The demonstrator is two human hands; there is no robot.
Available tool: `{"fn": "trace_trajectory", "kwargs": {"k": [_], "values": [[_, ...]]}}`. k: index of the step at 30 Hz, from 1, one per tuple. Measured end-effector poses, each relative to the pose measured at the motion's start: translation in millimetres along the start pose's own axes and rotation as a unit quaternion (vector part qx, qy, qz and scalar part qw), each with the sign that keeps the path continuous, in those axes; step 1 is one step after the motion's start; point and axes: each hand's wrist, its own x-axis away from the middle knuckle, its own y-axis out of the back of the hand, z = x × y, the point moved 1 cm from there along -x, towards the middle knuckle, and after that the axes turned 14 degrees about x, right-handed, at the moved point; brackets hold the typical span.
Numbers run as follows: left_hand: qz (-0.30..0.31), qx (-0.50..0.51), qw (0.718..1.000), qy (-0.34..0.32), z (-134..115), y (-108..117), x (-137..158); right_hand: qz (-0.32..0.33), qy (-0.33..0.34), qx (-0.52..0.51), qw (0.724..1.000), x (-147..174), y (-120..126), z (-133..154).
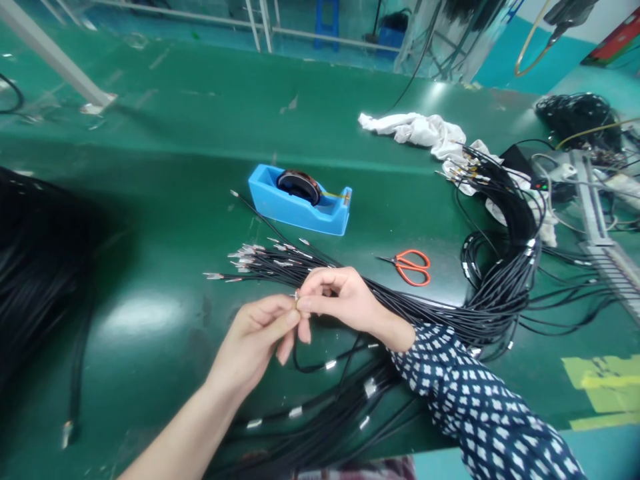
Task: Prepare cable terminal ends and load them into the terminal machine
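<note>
My left hand and my right hand meet over the table, thumbs and fingers pinched together at one small spot. Between the fingertips shows a bit of a cable end, with a little red and yellowish colour; most of it is hidden. A black cable curves down from below the fingers. Just behind my hands lies a bundle of black cables with stripped, pale ends. Beyond it stands a blue tape dispenser holding a roll of amber tape. Orange-handled scissors lie to the right.
More black cables with white labels lie near the front edge. A dark cable mass fills the left side. White cloth and a thick cable coil lie at the right. A metal post stands back left.
</note>
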Motion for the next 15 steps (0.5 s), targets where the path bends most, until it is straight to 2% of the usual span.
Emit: {"fn": "trace_trajectory", "kwargs": {"k": [9, 15], "values": [[0.021, 0.039, 0.998, 0.037, 4.6, 0.1, -1.1, 0.027, 0.012, 0.005, 1.000, 0.1, 3.7, 0.6], [0.025, 0.034, 0.998, 0.049, 11.4, -2.5, -3.6, 0.032, -0.023, -0.022, 0.999, -0.8, 2.6, -8.6]]}}
